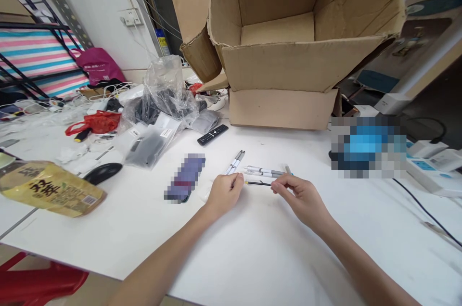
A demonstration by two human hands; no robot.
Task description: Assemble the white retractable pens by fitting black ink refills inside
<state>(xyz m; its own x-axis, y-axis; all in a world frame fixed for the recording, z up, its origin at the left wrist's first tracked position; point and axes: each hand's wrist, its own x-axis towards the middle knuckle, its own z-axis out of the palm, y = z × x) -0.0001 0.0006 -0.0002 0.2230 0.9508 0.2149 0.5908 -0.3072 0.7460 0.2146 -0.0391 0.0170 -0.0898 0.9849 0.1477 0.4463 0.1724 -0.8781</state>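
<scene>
A thin dark pen refill (258, 183) with a yellowish section near its left end stretches level between my hands, just above the white table. My left hand (224, 194) is closed around its left end, thumb on top. With thumb and fingertips, my right hand (299, 196) pinches the right end. Just beyond the refill lie clear-and-grey pens (265, 171), partly behind my right fingers. White pens with grey ends (235, 161) lie slanted past my left hand. A blurred-out purple flat object (186, 178) rests left of my left hand.
A big open cardboard box (281, 108) stands at the back. Left are a black remote (212, 134), plastic-bagged items (153, 140), a dark mouse-like object (103, 172) and a yellow-labelled bottle (54, 188). A power strip (436, 173) with a black cable sits at right.
</scene>
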